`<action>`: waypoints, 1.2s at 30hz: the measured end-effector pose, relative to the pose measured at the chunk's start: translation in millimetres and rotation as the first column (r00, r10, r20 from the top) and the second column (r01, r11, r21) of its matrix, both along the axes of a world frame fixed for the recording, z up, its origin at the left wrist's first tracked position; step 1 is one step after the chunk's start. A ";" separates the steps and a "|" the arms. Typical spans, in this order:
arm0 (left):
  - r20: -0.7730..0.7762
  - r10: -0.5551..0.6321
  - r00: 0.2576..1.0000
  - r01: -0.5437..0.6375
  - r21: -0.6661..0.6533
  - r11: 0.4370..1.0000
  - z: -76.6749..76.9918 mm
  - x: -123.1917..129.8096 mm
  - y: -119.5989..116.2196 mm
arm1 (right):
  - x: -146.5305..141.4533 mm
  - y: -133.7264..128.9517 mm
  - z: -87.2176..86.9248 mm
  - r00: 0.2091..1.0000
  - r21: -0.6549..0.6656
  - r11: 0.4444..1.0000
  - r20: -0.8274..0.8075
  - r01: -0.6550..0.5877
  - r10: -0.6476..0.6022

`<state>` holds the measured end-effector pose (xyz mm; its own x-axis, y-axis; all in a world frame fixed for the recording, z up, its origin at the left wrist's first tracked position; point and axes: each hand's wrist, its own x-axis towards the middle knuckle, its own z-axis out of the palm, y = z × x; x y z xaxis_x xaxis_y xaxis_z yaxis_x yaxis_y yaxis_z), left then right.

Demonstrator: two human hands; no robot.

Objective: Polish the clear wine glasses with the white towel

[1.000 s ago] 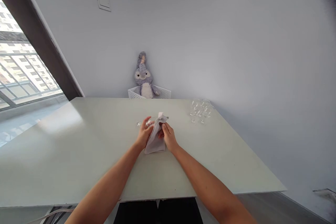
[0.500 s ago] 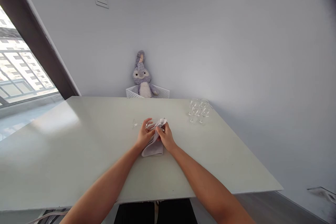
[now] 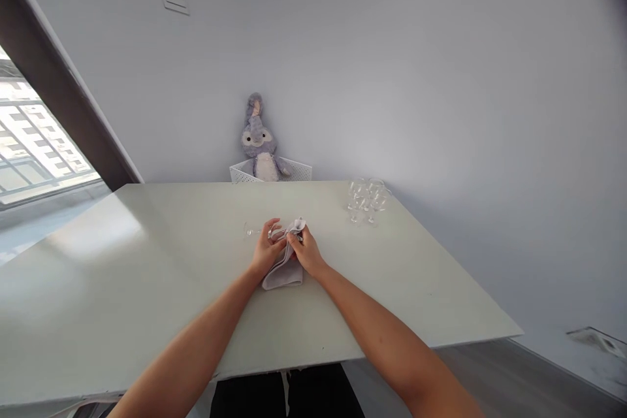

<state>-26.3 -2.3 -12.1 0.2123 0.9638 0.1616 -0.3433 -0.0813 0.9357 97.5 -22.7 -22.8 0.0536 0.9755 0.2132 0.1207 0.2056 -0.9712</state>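
Observation:
A clear stemmed glass [image 3: 251, 231] lies sideways above the table, its foot pointing left. My left hand [image 3: 267, 244] is closed around its bowl, with the stem sticking out past the fingers. My right hand [image 3: 306, 252] pinches a pale grey cloth [image 3: 285, 276] at the rim end of the glass. Part of the cloth bunches up over the rim, and the rest hangs down between my wrists towards the tabletop. Cloth and fingers hide the rim and much of the bowl.
Several clear stemmed glasses [image 3: 366, 199] stand grouped at the table's far right corner. Behind the far edge of the white table [image 3: 171, 261], a plush toy [image 3: 264, 150] sits in a white perforated basket [image 3: 301, 172] by the wall. A window [image 3: 39, 137] is at the left.
The whole view has shifted and tilted slightly. Both hands keep their hold on the glass and cloth, with barely any visible movement between them.

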 end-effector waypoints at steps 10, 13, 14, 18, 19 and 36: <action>0.028 -0.011 1.000 0.011 -0.013 1.000 2.3 -0.5 -1.6 | -0.7 -5.9 7.6 1.000 0.017 1.000 -0.006 0.004 -0.004; 0.056 -0.022 0.998 0.024 -0.034 0.999 4.0 0.5 -3.4 | -3.2 -8.7 10.9 0.997 0.025 0.999 -0.072 0.042 -0.040; 0.068 -0.037 0.997 0.040 -0.042 0.998 4.0 1.0 -4.0 | -3.7 -9.0 11.9 0.992 0.016 0.998 -0.114 0.063 -0.061; 0.096 -0.100 0.990 0.106 -0.058 0.993 1.9 3.1 -5.2 | 0.3 -7.5 17.9 0.939 -0.084 0.993 -0.327 0.084 -0.108; 0.090 -0.100 0.991 0.105 -0.053 0.993 1.5 3.0 -4.9 | 2.9 -7.1 20.2 0.927 -0.110 0.993 -0.369 0.035 -0.074; -0.293 -0.016 0.956 0.107 0.296 0.949 19.6 -12.2 -9.1 | 10.1 -6.2 18.6 0.795 -0.174 0.929 -0.581 -0.327 0.171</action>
